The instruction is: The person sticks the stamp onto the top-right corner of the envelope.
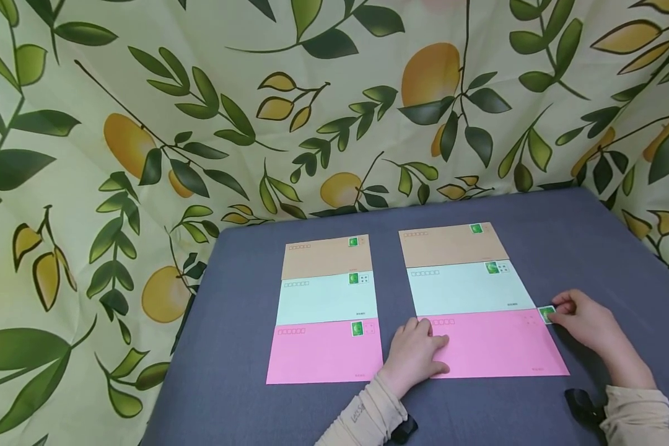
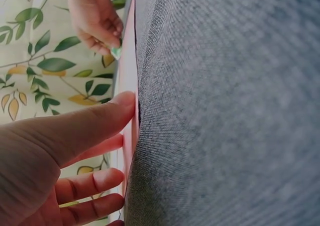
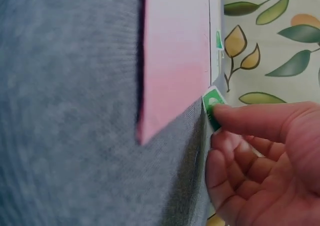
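Observation:
Between the thumb and fingers of my right hand [image 1: 588,322] is a small green stamp [image 1: 546,314] with a white edge, held just off the right side of a pink envelope [image 1: 496,347]. In the right wrist view the thumb presses on the face of the stamp [image 3: 213,106]. My left hand [image 1: 415,354] rests its spread fingertips on the left end of that pink envelope. Above it lie a light blue envelope [image 1: 468,291] and a brown envelope [image 1: 451,246], each with a green stamp at its upper right.
To the left lies a second column of brown [image 1: 323,257], light blue [image 1: 323,303] and pink envelopes [image 1: 323,356], each bearing a green stamp. All rest on a dark blue-grey tablecloth [image 1: 228,347]. A leaf-and-fruit patterned curtain [image 1: 334,124] hangs behind the table.

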The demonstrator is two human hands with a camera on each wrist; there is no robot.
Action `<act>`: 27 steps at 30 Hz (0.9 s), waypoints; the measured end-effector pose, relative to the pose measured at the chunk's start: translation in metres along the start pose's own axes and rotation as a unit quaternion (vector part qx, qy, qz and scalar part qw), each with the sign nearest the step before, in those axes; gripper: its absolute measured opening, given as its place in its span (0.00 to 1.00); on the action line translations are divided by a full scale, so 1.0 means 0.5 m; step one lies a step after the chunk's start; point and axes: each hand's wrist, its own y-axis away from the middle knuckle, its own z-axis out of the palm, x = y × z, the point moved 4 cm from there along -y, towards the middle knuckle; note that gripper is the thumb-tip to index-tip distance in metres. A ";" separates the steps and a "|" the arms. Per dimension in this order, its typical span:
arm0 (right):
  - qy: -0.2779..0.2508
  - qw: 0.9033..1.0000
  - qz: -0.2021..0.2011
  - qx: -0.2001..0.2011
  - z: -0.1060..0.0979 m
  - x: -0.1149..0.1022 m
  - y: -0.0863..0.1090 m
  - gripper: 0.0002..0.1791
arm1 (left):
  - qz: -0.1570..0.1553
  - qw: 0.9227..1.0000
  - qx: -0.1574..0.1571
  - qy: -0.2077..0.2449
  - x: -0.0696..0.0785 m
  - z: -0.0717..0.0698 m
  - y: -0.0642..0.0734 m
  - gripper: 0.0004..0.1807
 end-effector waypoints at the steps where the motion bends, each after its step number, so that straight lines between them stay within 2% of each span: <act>1: -0.003 1.000 -0.001 0.006 -0.001 -0.001 0.001 0.19 | 0.002 1.000 0.003 -0.001 0.000 0.000 0.000 0.25; 8: -0.021 0.999 0.001 0.045 -0.008 -0.008 0.006 0.19 | 0.005 1.000 0.007 0.005 -0.002 0.001 0.001 0.24; 12: -0.041 0.998 0.004 0.043 -0.009 -0.016 0.005 0.24 | 0.004 1.000 0.009 0.009 -0.003 -0.001 0.001 0.24; 14: -0.055 0.998 0.008 0.022 -0.006 -0.018 0.001 0.27 | 0.001 1.000 0.010 0.011 -0.004 -0.001 0.001 0.25; 17: -0.082 0.996 0.020 -0.034 0.003 -0.020 -0.005 0.30 | -0.002 1.000 0.011 0.013 -0.005 -0.002 0.001 0.24; 21: -0.110 0.989 0.029 -0.097 0.022 -0.023 -0.009 0.29 | -0.004 1.000 0.009 0.014 -0.006 -0.001 0.000 0.24; 27: -0.116 0.986 0.017 -0.118 0.039 -0.027 -0.012 0.24 | -0.011 1.000 -0.001 0.027 -0.007 0.003 -0.001 0.24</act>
